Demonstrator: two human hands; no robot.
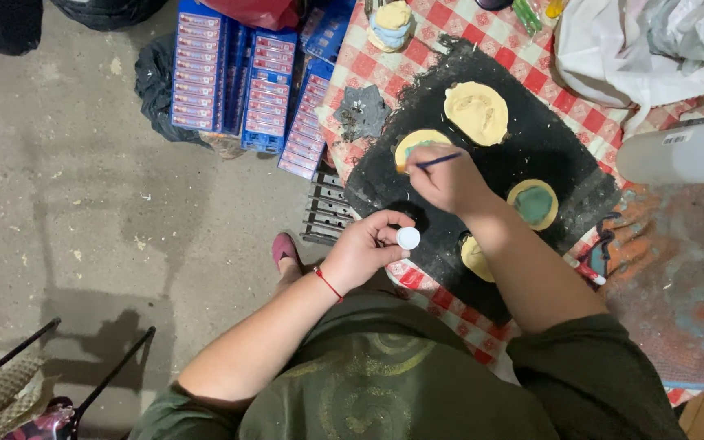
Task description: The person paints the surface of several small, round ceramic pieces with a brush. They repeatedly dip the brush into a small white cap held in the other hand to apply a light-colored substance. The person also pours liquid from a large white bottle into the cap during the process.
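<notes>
Right hand (pixel 448 178) pinches a thin blue-handled brush (pixel 437 160), tip on the round yellow clay disc w/ green centre (pixel 417 147), flat on the black mat (pixel 547 147) atop the table. Left hand (pixel 364 248) grips a small white pot (pixel 408 238) close by, w/in easy brush reach.

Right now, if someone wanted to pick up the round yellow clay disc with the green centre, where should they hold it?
Probably by the bare yellow rim of the round yellow clay disc with the green centre, fingers coming from above on opposite edges. It lies flat on the black mat, and its green middle looks painted.
</notes>
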